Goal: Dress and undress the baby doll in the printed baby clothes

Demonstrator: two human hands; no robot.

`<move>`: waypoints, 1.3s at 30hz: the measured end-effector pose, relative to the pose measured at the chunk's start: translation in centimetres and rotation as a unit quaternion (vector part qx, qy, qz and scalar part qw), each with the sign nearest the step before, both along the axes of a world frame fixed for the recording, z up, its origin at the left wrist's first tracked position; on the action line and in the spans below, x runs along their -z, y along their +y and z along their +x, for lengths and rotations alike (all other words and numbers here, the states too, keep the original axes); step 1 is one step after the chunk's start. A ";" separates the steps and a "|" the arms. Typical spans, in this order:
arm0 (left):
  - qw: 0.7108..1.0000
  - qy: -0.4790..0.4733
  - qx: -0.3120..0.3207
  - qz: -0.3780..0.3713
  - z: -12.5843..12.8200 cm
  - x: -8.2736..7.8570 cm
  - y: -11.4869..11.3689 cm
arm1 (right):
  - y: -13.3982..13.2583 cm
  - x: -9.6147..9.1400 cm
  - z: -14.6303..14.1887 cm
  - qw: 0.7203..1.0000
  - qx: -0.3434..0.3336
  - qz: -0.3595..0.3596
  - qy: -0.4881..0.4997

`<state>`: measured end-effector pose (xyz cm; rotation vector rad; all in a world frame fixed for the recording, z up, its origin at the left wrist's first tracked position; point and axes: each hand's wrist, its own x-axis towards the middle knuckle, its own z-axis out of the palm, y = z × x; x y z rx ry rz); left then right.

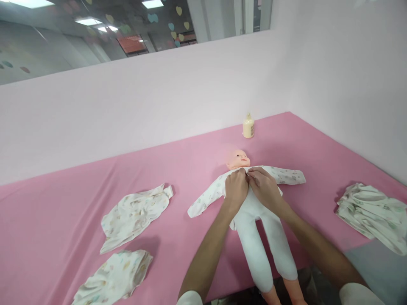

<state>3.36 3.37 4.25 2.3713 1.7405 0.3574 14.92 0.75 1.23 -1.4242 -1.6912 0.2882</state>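
A baby doll [254,220] with a white cloth body lies on its back, its head toward the wall. It wears a white printed baby shirt [208,195], the sleeves spread out to both sides. At the doll's upper chest my left hand [237,185] is closed on the shirt's front near the neckline. Right beside it, my right hand [263,184] pinches the same front, fingertips almost touching the left ones. What exactly lies between the fingertips is hidden. The doll's lower legs reach past the table's near edge.
A pink-covered table [178,169] meets white walls behind and at right. A cream pump bottle [248,127] stands beyond the doll's head. Printed baby clothes [135,216] and a folded printed garment [116,275] lie at left. More folded clothes [372,212] are at right.
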 end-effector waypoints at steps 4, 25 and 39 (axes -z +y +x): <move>0.997 -0.080 -0.003 -0.018 -0.3 0.0 0.4 | -0.1 0.2 -0.1 0.999 0.002 0.019 -0.050; 0.838 -0.433 0.049 -0.327 -3.3 1.2 3.4 | -0.5 -0.3 -0.3 0.998 -0.043 -0.012 -0.044; 0.867 -0.422 0.043 -0.259 -2.4 1.7 3.2 | 0.3 0.8 0.0 0.997 -0.012 -0.061 0.040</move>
